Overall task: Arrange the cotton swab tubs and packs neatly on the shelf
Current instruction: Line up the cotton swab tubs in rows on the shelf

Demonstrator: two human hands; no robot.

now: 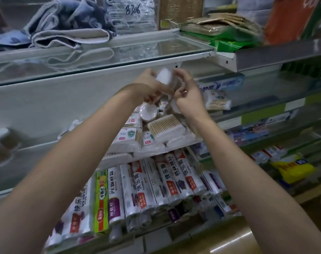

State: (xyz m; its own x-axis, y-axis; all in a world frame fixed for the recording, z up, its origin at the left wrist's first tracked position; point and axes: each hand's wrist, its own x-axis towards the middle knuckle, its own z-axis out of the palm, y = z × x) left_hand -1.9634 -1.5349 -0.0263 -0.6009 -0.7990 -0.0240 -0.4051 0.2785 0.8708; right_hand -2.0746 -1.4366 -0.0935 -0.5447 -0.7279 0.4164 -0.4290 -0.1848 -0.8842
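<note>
Shop shelving fills the view: a glass shelf (101, 57) runs across the top with folded towels (64, 28) at 11 o'clock and flat brown packets (220, 22) at 1 o'clock. Below it, at the centre, a middle shelf holds the cotton swab stock.

Both hands are raised just under the glass shelf's front edge. The left hand (148, 87) grips a blurred white swab tub (164, 76), fingers curled round its lower part. The right hand (187, 94) sits just beside the tub at 3 o'clock, its fingers (179, 74) curled and reaching toward the tub's side; whether they touch it cannot be told through the blur.

Directly beneath the hands a round white tub (147, 110) stands on the shelf, and at 5 o'clock from it lies a clear pack (165, 127) of wooden-stick swabs, on top of more flat packs (126, 134) piled unevenly toward the shelf front. Another swab pack (218, 102) lies on the neighbouring shelf at 3 o'clock.

On the lower shelf, rolls of wrap (156, 186) in printed sleeves lie side by side. A yellow bag (291, 167) sits at 4 o'clock.
</note>
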